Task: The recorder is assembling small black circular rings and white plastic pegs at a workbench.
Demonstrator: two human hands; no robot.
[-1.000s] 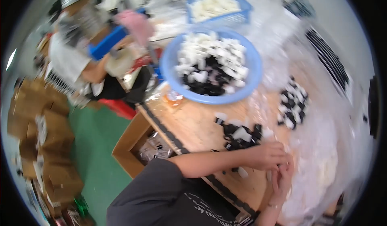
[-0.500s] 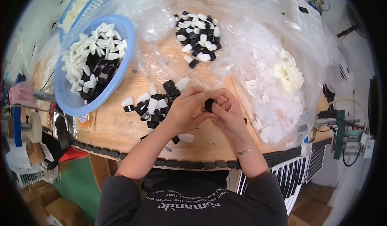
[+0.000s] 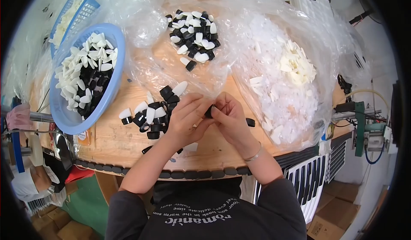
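Note:
My two hands meet over the wooden table, a small black cap (image 3: pixel 209 111) between them. The thumb and fingers of my right hand (image 3: pixel 229 119) pinch it from the right. Curled around its other side is my left hand (image 3: pixel 188 118), whose fingers partly hide the cap. Just left of my left hand lies a loose pile of black caps, some with white oval paddles (image 3: pixel 150 115) sticking out of them. Another black cap (image 3: pixel 250 122) rests beside my right hand.
A blue basin (image 3: pixel 121 64) of white paddles and black caps stands at left, a blue basket (image 3: pixel 90 9) behind it. Farther back sits a second pile of capped paddles (image 3: pixel 195 32). Clear plastic sheeting (image 3: pixel 274 111) with pale pieces covers the right. Black padding (image 3: pixel 201 174) lines the near edge.
The whole view has shifted slightly. My fingers have closed in around the black cap, so less of it shows. Both hands stay together at the same part of the table.

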